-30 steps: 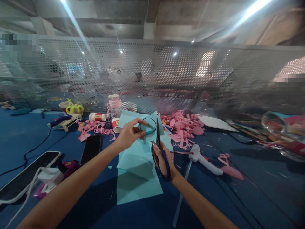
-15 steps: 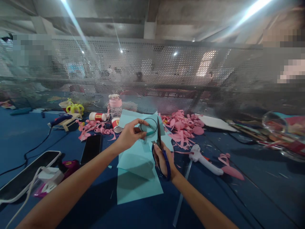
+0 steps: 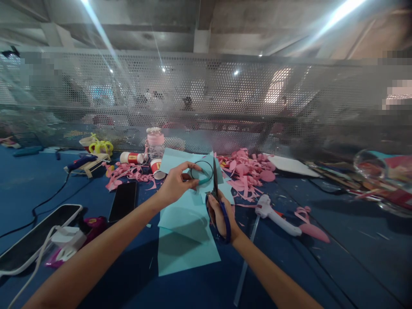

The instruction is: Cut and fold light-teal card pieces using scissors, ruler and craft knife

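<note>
Slightly rightward and a touch nearer to me, the bare left hand, the bare right hand and what they held had shifted since a second earlier, while the things around them lay as before. From my remote seat I saw the left thumb and fingers clamped on a thin, round black ring with a teal strip along its lower side. It was raised over the middle of the blue table, toward its far edge. The right fingers were closed around a pair of scissors with dark metal blades and navy handles. Its blades pointed at the far edge, just beside the ring; I could not tell whether they were fully together.

Beneath both hands I had several overlapping light-blue paper sheets, the nearest one reaching toward the table's near side. Right of them, near the far edge, was a heap of curled pink paper scraps. Nearer, on the right, lay a white plastic tool with a curved handle. Toward the table's left side, a flat black phone lay well apart from the ring.
</note>
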The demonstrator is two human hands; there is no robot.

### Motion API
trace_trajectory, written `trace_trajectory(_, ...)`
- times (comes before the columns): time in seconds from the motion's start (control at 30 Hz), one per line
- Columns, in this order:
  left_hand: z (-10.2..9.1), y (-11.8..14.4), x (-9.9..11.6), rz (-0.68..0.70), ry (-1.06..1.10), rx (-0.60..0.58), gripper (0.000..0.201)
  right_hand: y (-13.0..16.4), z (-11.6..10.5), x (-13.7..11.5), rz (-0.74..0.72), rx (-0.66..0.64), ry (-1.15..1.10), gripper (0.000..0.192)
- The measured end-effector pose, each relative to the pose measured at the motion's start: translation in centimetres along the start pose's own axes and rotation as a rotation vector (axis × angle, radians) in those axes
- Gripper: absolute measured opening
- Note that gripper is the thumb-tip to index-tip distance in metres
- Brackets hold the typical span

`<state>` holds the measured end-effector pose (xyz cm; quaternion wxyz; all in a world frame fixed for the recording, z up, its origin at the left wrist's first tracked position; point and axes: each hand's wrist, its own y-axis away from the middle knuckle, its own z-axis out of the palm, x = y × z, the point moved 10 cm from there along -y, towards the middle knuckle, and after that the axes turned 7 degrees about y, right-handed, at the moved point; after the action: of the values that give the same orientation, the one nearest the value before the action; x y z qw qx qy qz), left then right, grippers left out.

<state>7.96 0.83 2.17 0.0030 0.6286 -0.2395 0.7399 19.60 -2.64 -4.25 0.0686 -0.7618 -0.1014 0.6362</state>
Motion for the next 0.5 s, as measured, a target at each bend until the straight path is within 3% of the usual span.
trace_trajectory(0.5, 0.19, 0.05, 0.32, 0.014, -0.046, -0.018, 0.030, -0.15, -0.06, 0.43, -0.007, -0.006, -0.031, 0.033)
